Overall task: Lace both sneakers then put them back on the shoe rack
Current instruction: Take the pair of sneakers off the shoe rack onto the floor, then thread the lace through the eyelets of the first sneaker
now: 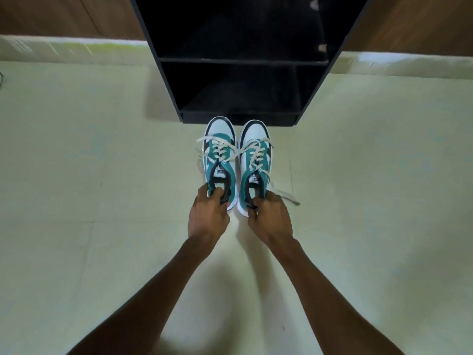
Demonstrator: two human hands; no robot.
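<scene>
Two teal, white and black sneakers lie side by side with toes pointing at the black shoe rack (240,60). My left hand (208,213) grips the heel collar of the left sneaker (220,160). Around the heel collar of the right sneaker (256,162) my right hand (271,216) is curled. Cream laces run through the eyelets of both shoes, and their loose ends trail out to the sides. I cannot tell whether the shoes rest on the floor or hang just above it.
The rack stands against a wood-panelled wall (409,21), with a dark upper shelf and a lower shelf near the floor. Pale tiled floor (89,175) spreads to both sides and toward me.
</scene>
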